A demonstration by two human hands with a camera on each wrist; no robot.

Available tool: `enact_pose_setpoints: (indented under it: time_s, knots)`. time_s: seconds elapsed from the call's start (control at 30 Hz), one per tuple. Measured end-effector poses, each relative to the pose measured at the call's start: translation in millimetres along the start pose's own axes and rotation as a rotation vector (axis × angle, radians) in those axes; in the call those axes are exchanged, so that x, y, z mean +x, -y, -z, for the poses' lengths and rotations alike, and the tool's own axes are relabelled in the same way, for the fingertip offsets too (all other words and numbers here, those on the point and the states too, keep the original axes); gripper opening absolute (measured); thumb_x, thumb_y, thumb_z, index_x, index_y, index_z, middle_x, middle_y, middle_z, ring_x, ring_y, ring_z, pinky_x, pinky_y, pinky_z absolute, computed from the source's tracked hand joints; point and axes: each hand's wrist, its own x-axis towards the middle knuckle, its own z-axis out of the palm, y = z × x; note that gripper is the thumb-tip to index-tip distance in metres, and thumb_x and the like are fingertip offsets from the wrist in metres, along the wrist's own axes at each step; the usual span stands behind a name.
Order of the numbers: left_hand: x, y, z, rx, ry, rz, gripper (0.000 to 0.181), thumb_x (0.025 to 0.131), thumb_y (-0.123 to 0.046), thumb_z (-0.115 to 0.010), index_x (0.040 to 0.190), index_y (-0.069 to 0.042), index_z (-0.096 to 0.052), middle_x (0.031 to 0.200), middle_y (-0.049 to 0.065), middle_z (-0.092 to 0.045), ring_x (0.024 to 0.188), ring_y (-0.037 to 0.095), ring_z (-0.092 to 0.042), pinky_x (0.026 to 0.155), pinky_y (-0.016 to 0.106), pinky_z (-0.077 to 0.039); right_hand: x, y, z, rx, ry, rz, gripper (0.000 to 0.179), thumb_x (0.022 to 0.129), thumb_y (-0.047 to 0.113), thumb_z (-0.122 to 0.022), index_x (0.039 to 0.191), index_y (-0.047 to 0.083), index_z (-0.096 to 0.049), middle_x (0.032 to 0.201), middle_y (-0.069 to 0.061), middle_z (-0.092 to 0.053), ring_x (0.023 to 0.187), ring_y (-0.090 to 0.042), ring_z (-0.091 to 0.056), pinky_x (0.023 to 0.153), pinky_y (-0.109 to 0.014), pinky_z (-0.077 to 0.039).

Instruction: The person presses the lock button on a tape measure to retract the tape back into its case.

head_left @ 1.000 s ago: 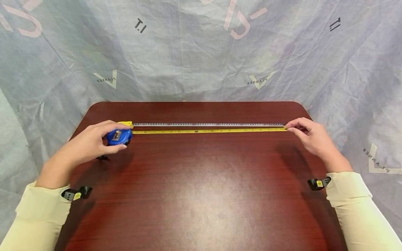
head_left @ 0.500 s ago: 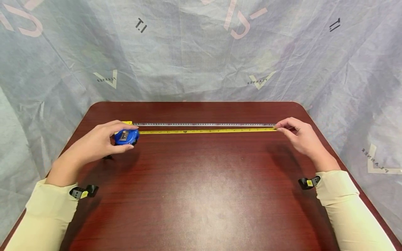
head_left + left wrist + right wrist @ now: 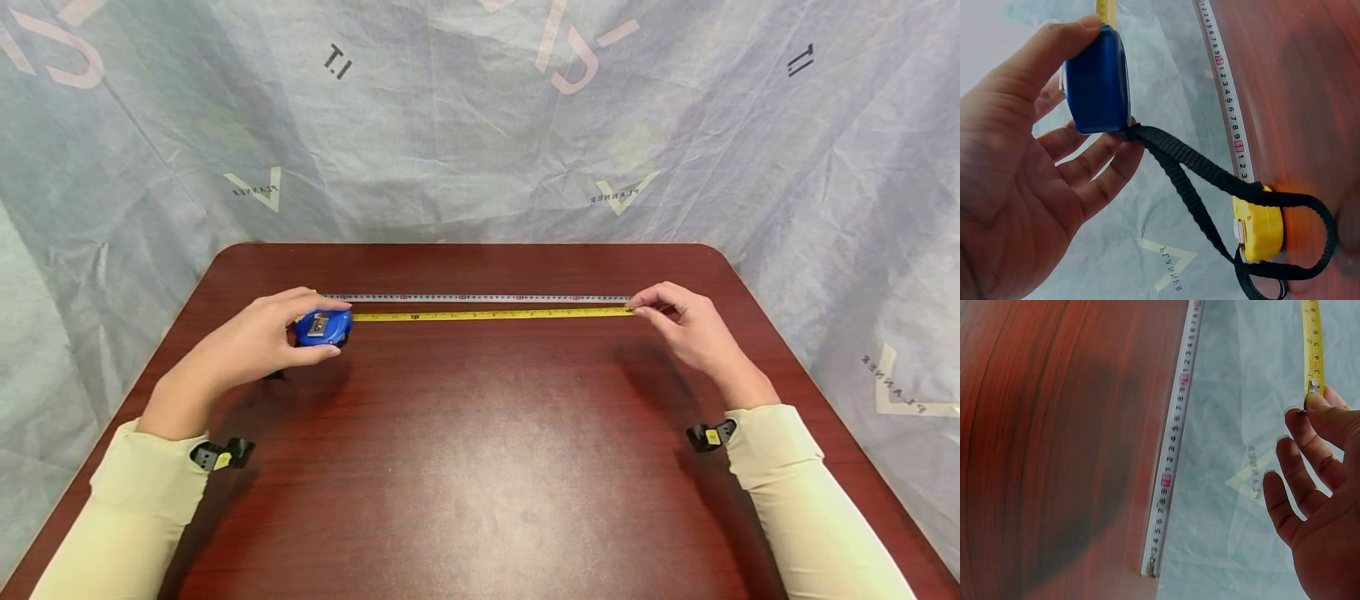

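Observation:
My left hand (image 3: 258,342) grips a blue tape measure (image 3: 324,327) between thumb and fingers, at the left of the table. From its case a yellow blade (image 3: 487,314) runs straight across to my right hand (image 3: 686,329). There the thumb and index finger pinch the blade's hooked end (image 3: 1314,386), the other fingers spread apart. A black wrist strap (image 3: 1204,169) hangs in a loop from the blue case. Behind the yellow blade lies a second tape measure with a yellow case (image 3: 1263,228), partly hidden by my left hand in the head view, its white blade (image 3: 461,298) drawn out along the table.
The red-brown wooden table (image 3: 480,433) has rounded far corners. A grey printed cloth (image 3: 450,125) hangs behind it and at both sides. Each wrist carries a small black camera (image 3: 225,454) below a cream sleeve (image 3: 150,483).
My left hand has moved right with the blue tape measure, and my right hand has moved left with the blade's end. The exposed yellow blade is shorter; the white blade has stayed put.

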Motion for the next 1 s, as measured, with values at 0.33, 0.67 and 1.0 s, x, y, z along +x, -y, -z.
enact_pose_setpoints:
  time_s: [0.33,0.67,1.0]
  knots:
    - [11.1,-7.7,-6.6,-0.011,0.047,0.033,0.061,0.090,-0.038,-0.083,0.143,-0.018,-0.062,0.125,0.008,-0.061,0.106,0.026,-0.061,0.081,0.046,-0.057,7.3,7.0,-13.5,0.025,0.018,0.004,0.016,0.091,-0.008,-0.074,0.101,0.004,-0.075,0.097,-0.005,-0.072,0.080,-0.024,-0.063,0.072,-0.016,-0.046]
    - [23.6,-15.8,-15.1,0.009,0.041,0.025,0.060,0.089,-0.040,-0.083,0.141,-0.018,-0.063,0.127,0.006,-0.062,0.109,0.024,-0.062,0.089,0.048,-0.055,14.8,13.9,-26.2,0.082,0.034,0.027,0.015,0.091,-0.006,-0.074,0.100,0.005,-0.075,0.097,-0.004,-0.072,0.082,-0.019,-0.063,0.074,-0.019,-0.048]
    - [38.7,-24.4,-24.3,-0.011,0.080,0.030,0.063,0.090,-0.043,-0.081,0.145,-0.020,-0.060,0.131,0.005,-0.059,0.112,0.024,-0.060,0.092,0.048,-0.054,24.2,26.0,-40.3,0.127,0.068,0.049,0.012,0.093,-0.003,-0.074,0.101,0.006,-0.076,0.097,-0.002,-0.071,0.082,-0.018,-0.063,0.074,-0.021,-0.049]
